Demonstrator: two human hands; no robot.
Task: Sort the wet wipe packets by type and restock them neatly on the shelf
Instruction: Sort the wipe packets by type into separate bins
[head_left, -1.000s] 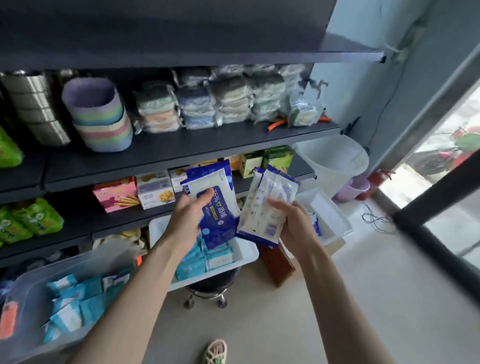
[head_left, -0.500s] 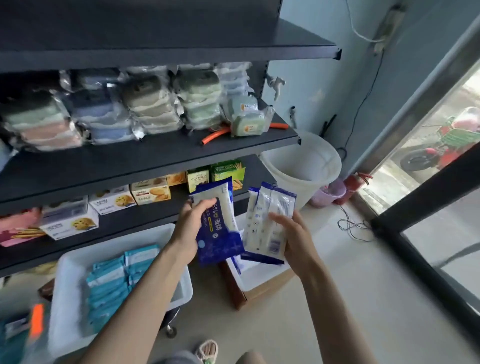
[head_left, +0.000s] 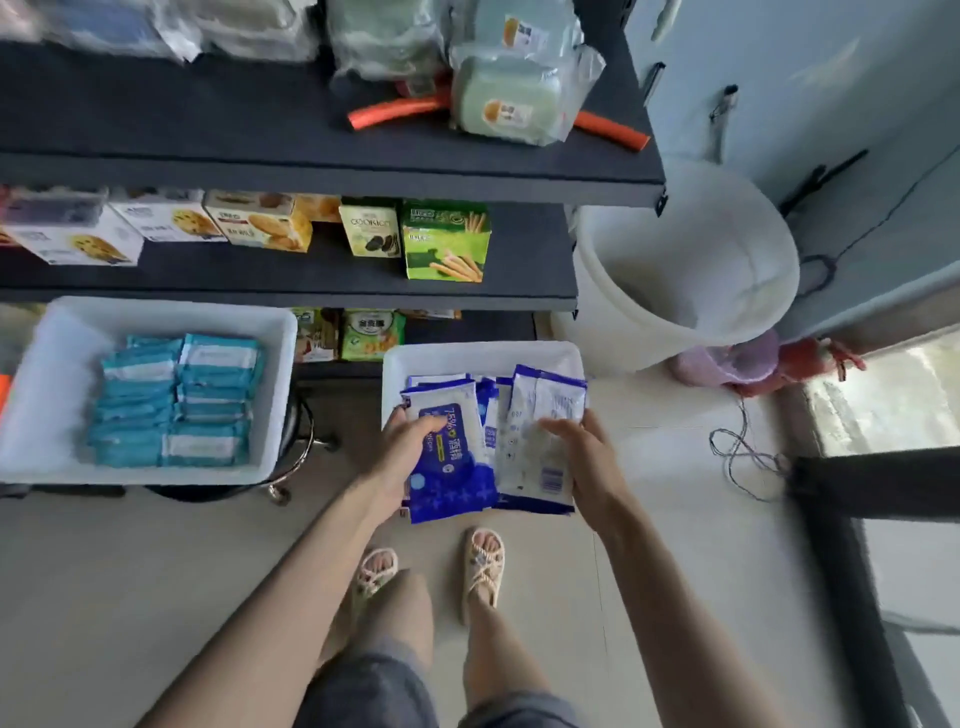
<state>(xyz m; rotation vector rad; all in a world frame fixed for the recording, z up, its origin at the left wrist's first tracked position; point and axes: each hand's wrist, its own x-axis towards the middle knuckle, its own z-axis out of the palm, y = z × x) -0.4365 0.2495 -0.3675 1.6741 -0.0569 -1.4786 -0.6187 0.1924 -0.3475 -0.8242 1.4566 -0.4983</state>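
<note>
Over the near edge of the white tray (head_left: 483, 356), the left hand (head_left: 405, 457) grips a dark-blue packet (head_left: 447, 486) and the right hand (head_left: 587, 457) clasps a white-backed stack (head_left: 535, 467); best laid flat, faces matched.

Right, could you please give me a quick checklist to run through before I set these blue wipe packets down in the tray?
1. The left hand grips the front-facing packet firmly: ok.
2. The right hand holds its stack of packets firmly: ok.
3. Both lots face the same way: not ok; the stack shows printed backs.
4. The stack matches the front-facing packet in type: cannot tell from the backs.
5. The teal packets sit apart in their own left tray: ok.
6. Free room in the white tray under the hands: cannot tell; mostly covered.
</note>
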